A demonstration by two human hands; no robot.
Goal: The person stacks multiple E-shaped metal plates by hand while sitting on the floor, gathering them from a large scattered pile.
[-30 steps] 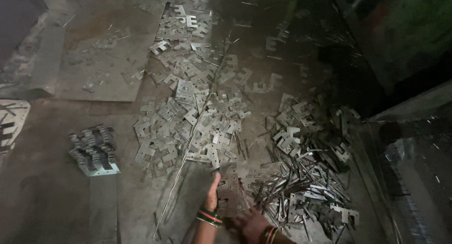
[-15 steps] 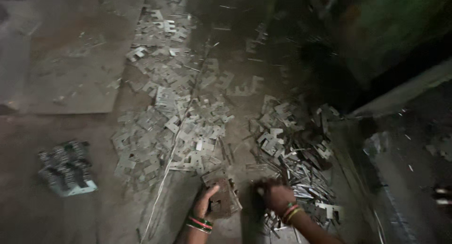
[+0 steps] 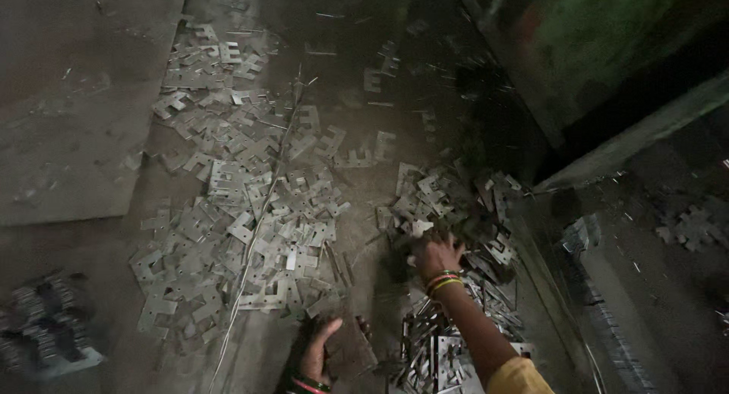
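Fingers of the right hand [image 3: 434,253] were curled down into the heap of stamped metal plates [image 3: 448,204], closing on some. Nearer the person than that heap, the left hand [image 3: 317,354] lay spread against a dark flat plate [image 3: 351,347], clamping nothing.

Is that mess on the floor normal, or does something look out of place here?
The flat metal plates lie strewn loose over the floor, not stacked, and a thin rod lies slanted across them. The right hand reaches into a tangled heap of plates; the left hand rests on a dark flat piece. Only a bundle at far left looks tidy.
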